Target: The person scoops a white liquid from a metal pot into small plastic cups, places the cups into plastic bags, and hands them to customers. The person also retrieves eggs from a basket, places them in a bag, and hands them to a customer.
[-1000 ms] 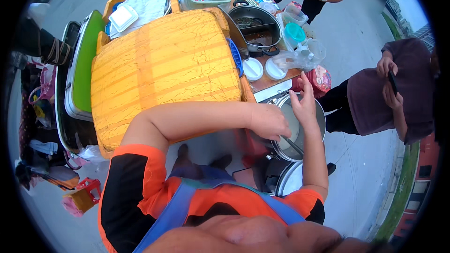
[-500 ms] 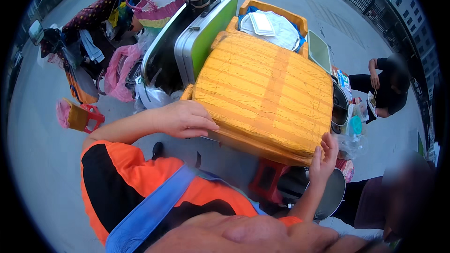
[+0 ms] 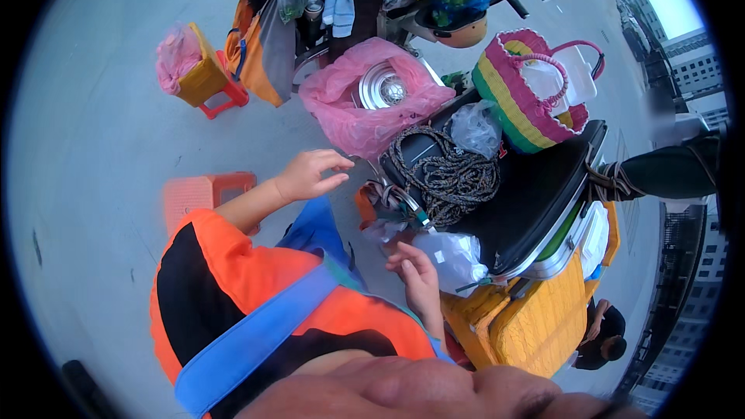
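Left hand [image 3: 308, 174]: centre of the frame, fingers spread and loosely curled, holding nothing, hovering over bare pavement just left of the black seat.
Right hand [image 3: 417, 273]: lower centre, fingers slightly bent and apart, fingertips touching a white plastic bag [image 3: 452, 257]; no firm grip shows.
White plastic bag: at the lower edge of the black seat [image 3: 535, 194], right of centre.
Rope coil [image 3: 446, 171]: dark, on the seat, just above the bag.
Pink bag [image 3: 365, 101]: upper centre, around a shiny metal pot.
Striped basket [image 3: 524, 93]: upper right.
Yellow padded cover [image 3: 535, 322]: lower right.
Red stools [image 3: 206, 194]: left, near the left forearm.
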Demonstrator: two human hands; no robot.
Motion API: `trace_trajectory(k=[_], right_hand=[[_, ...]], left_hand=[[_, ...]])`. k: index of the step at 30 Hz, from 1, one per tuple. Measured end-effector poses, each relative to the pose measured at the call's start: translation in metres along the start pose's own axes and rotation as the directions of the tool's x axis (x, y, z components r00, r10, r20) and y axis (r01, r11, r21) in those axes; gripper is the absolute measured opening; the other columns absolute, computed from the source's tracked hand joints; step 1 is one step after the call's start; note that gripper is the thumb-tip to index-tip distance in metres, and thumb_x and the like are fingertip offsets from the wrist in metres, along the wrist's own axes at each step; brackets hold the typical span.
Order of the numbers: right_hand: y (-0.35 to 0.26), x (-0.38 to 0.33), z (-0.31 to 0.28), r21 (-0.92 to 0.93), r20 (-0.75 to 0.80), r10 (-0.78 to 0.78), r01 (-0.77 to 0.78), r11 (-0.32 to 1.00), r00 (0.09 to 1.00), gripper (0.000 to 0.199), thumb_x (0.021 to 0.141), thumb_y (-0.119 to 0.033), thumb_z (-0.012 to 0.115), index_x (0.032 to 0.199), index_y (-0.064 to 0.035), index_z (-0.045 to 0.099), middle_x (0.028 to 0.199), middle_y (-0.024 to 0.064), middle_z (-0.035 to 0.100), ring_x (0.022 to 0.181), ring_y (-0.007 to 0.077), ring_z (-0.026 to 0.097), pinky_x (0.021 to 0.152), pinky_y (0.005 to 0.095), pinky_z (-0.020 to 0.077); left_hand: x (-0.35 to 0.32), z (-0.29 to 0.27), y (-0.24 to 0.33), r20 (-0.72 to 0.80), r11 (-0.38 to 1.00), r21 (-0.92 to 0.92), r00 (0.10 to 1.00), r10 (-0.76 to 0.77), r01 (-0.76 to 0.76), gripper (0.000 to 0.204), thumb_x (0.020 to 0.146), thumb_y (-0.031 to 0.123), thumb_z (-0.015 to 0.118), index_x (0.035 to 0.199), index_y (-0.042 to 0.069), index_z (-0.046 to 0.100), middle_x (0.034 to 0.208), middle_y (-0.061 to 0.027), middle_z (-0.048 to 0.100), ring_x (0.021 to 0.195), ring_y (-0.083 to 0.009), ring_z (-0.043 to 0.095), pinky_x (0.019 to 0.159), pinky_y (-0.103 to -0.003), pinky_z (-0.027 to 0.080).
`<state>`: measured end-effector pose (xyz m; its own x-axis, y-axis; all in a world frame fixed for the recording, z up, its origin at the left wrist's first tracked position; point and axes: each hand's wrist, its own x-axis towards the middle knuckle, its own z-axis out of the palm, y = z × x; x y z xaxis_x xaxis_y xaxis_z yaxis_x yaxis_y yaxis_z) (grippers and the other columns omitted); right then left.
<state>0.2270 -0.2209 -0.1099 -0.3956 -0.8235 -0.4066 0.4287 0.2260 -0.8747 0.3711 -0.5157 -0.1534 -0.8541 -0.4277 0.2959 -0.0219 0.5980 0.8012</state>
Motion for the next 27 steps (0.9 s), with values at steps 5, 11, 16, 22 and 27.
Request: trace_trajectory(k=[5,11,16,22,27], right_hand=[[0.010,0.074,0.049,-0.199,-0.044,-0.003,-0.006,0.980,0.999,0.027,0.095,-0.006,0.050,0.121,0.0018,0.054,0.098,0.0071,0.062,0.089,0.0144,0.059,0.083,0.0288,0.0491],[0.047,0.164,0.108,-0.427,0.192,0.037,0.050,0.903,0.981,0.027,0.092,-0.006,0.055,0.118,0.0005,0.056,0.096,0.0078,0.063,0.088,0.0141,0.062,0.081,0.0269,0.0493],[0.018,0.245,0.206,-0.603,0.528,-0.024,0.395,0.694,0.849,0.028,0.092,-0.005,0.055,0.120,-0.0009,0.055,0.100,0.0048,0.061,0.092,0.0112,0.058,0.078,0.0226,0.0473],[0.015,0.452,0.372,-0.228,0.421,-0.219,0.337,0.913,0.880,0.037,0.089,-0.003,0.055,0.125,0.0020,0.049,0.114,0.0100,0.056,0.107,0.0175,0.055,0.094,0.0286,0.0441],[0.046,0.621,0.383,-0.861,-0.048,-0.318,0.122,0.494,0.947,0.081,0.075,-0.032,0.072,0.140,-0.0031,0.033,0.144,0.0209,0.031,0.130,0.0367,0.035,0.107,0.0430,0.0332]], left_hand=[[-0.061,-0.017,-0.070,0.012,0.969,0.080,0.972,-0.236,0.234,0.036,0.083,0.017,0.065,0.116,0.006,0.059,0.106,-0.0120,0.062,0.098,-0.0268,0.060,0.083,-0.036,0.048],[-0.075,-0.087,-0.139,-0.163,0.868,-0.157,0.855,-0.492,0.470,0.064,0.082,0.025,0.068,0.136,0.007,0.041,0.131,-0.0162,0.049,0.120,-0.0283,0.050,0.096,-0.038,0.046],[0.017,-0.200,-0.277,-0.570,0.932,0.004,0.767,-0.295,0.361,0.085,0.076,0.030,0.074,0.143,0.005,0.029,0.140,-0.0170,0.044,0.134,-0.0289,0.037,0.105,-0.046,0.035],[0.058,-0.215,-0.343,-0.020,0.874,0.397,0.954,-0.298,0.281,0.059,0.078,0.037,0.066,0.121,0.001,0.049,0.115,-0.0153,0.059,0.113,-0.0335,0.053,0.099,-0.043,0.039],[0.035,-0.203,-0.313,0.237,0.875,0.388,0.886,-0.399,0.290,0.052,0.078,0.033,0.066,0.116,0.000,0.051,0.111,-0.0187,0.060,0.103,-0.0362,0.058,0.090,-0.044,0.046]])
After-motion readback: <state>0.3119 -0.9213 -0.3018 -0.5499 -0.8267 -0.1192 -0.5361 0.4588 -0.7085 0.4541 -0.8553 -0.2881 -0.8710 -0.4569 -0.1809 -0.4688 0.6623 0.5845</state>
